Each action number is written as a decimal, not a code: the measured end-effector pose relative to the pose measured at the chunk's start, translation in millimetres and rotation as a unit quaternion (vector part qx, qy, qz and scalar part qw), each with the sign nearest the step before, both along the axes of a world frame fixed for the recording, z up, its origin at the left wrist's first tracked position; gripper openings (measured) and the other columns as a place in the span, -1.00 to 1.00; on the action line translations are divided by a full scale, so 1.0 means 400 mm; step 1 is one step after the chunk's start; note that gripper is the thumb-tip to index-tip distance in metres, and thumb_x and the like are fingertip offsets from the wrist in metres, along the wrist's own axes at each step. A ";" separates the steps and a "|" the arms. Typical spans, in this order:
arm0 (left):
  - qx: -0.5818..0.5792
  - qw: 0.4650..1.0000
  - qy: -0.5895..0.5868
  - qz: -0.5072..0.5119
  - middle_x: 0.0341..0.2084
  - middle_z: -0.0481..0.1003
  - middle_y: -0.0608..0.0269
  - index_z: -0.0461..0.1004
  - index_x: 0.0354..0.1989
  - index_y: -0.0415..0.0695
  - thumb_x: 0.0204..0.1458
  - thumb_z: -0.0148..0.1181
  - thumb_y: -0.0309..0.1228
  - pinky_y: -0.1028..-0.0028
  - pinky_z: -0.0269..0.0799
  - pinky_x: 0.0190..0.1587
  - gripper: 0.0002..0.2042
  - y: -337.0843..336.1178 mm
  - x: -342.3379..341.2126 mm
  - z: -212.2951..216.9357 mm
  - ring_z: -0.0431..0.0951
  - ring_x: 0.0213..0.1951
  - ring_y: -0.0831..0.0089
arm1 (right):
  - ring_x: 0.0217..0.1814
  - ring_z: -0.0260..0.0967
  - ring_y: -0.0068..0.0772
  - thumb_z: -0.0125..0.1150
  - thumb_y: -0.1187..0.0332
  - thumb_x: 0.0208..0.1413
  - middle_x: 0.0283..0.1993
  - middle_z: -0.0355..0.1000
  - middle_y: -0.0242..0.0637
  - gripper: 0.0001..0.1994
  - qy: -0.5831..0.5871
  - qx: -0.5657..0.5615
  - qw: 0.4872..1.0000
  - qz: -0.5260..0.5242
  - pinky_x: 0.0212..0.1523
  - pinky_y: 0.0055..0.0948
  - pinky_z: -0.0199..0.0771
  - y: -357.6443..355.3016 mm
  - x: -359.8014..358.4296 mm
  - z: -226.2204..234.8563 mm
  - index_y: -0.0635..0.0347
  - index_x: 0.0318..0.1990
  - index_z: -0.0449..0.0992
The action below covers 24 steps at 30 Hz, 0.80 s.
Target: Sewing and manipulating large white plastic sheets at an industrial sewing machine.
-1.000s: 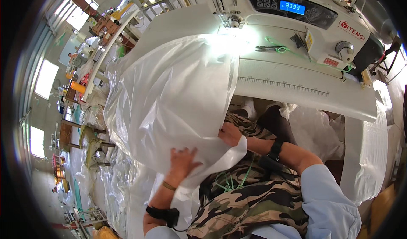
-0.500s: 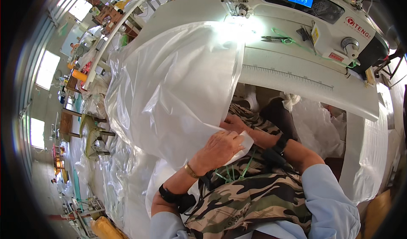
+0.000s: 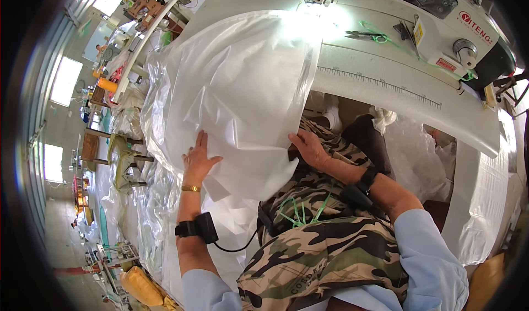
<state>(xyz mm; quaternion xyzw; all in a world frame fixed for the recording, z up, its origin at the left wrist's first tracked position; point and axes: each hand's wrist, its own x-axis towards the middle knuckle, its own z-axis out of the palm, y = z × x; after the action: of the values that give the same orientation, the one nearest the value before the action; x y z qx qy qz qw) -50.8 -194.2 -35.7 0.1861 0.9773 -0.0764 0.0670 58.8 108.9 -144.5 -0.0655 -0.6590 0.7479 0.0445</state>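
Left hand (image 3: 198, 161): palm down on the large white, glossy, translucent plastic sheet (image 3: 248, 90); two foremost fingers extended close together, thumb spread well out to the side, nothing gripped.

Right hand (image 3: 309, 148): at the sheet's right-hand edge, thumb side toward the film, remaining fingers partly curled from view; whether they pinch the edge or merely touch it cannot be told.

Sheet: creased, draped from the sewing table toward the lap; upper end beneath a bright lamp glare, which hides the needle area; near corner beside the right hand, over the lap.

On the arms: gold-coloured metal band (image 3: 191, 188), left wrist; black strapped box (image 3: 205, 228) with dark cable, left forearm; black strapped device (image 3: 357, 196), right forearm; light blue sleeve (image 3: 427, 245), right upper arm.

On the lap: camouflage cloth (image 3: 330, 250) in green, brown, black and tan; thin green ties (image 3: 300, 216) lying upon it.

Beyond: white sewing machine (image 3: 435, 32) with blue-lit display; beneath its arm, dark slender metal snips (image 3: 359, 35) with green cord beside them; ruler scale (image 3: 380, 81) along the table's near side; crumpled clear plastic (image 3: 416, 156) below the table.

Far left: orange cone (image 3: 107, 85); stool with a yellow-green seat (image 3: 117, 155).
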 end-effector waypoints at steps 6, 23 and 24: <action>0.013 0.994 0.014 -0.107 -0.30 0.53 0.04 0.48 -0.26 -0.24 0.03 0.24 -0.32 0.14 0.41 -0.16 -0.77 0.268 0.086 0.152 0.54 -0.19 0.04 | -0.28 0.48 -0.04 0.02 0.42 0.22 -0.32 0.48 0.03 -0.84 0.074 0.164 0.983 -0.032 -0.26 -0.24 0.42 0.026 -0.005 -0.030 0.36 -0.24 0.45; 0.008 0.979 0.067 -0.191 -0.48 0.58 0.19 0.50 -0.07 -0.10 0.00 0.27 -0.09 0.20 0.35 -0.20 -0.59 0.202 0.157 0.031 0.57 -0.41 0.20 | -0.40 0.41 -0.44 0.02 0.29 0.29 -0.46 0.47 -0.11 -0.68 -0.004 0.141 0.976 0.167 -0.29 -0.42 0.40 0.088 0.102 0.179 0.44 -0.32 0.51; -0.019 0.985 0.078 -0.150 -0.48 0.58 0.19 0.50 -0.04 -0.08 0.01 0.26 -0.09 0.18 0.34 -0.19 -0.58 0.161 0.126 0.052 0.58 -0.41 0.20 | -0.40 0.38 -0.54 0.03 0.30 0.29 -0.46 0.48 -0.18 -0.70 0.056 0.122 0.971 0.200 -0.29 -0.46 0.39 0.098 0.129 0.249 0.43 -0.33 0.52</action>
<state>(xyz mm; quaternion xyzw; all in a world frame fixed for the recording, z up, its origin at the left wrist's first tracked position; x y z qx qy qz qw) -0.4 -129.6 -15.1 0.3232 0.9387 -0.1189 -0.0180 110.4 148.2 -44.8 0.1153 -0.7417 0.6578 -0.0615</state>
